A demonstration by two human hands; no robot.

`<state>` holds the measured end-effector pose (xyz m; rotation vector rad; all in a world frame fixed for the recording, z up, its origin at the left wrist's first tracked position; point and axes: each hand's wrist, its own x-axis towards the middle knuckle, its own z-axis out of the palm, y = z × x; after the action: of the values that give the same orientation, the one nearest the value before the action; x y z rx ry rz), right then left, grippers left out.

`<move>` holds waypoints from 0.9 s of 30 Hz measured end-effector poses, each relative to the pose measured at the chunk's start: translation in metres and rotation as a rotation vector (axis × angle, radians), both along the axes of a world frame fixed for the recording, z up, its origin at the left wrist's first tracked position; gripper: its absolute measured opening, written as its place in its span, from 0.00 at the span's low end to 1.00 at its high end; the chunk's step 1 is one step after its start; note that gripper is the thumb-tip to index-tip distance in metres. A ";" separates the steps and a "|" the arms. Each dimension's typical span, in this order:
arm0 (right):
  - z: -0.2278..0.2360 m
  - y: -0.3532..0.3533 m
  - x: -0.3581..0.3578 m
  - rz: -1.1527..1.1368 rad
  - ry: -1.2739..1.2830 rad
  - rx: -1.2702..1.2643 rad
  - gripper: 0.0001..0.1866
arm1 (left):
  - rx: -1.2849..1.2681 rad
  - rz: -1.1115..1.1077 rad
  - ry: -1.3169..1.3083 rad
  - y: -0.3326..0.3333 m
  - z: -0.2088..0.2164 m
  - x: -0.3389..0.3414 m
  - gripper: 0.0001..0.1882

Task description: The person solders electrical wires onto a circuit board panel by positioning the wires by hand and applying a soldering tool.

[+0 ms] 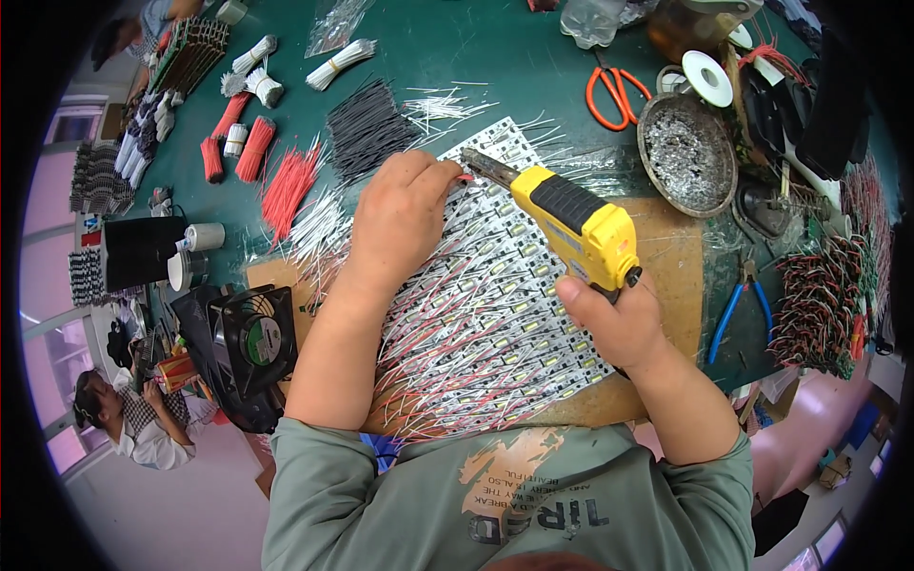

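A panel of white circuit boards (500, 143) lies before me on a brown work board (678, 249), most of its lower part covered by soldered red and white wires. My right hand (619, 319) is closed round the handle of a yellow and black soldering gun (581, 224). The gun's metal tip points left, at the upper part of the panel, close to my left fingers. My left hand (400, 205) pinches a thin red wire (466, 178) at the panel's upper left. The exact contact between tip and wire is too small to tell.
Loose black wires (369, 128), red wires (290, 188) and white wires (319, 228) lie left of the panel. A black fan (255, 343) stands at the left. To the right are orange-handled scissors (617, 100), an oval dish (687, 152) and blue-handled pliers (741, 314). Another person (152, 419) sits at far left.
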<state>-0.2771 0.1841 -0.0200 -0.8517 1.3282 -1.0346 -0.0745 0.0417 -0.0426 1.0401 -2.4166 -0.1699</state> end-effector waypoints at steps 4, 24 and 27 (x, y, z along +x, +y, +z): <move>-0.004 0.004 -0.002 -0.027 -0.082 -0.018 0.18 | 0.004 -0.010 -0.004 -0.001 0.000 0.000 0.06; -0.007 0.033 -0.008 -0.032 -0.102 -0.064 0.18 | -0.039 -0.099 0.042 0.011 0.004 0.002 0.09; -0.003 0.030 -0.006 -0.044 -0.116 -0.018 0.18 | -0.013 -0.091 0.014 0.012 0.002 0.000 0.08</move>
<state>-0.2827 0.2144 -0.0232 -0.7670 1.2463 -1.1150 -0.0744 0.0542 -0.0408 0.9205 -2.4508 -0.1913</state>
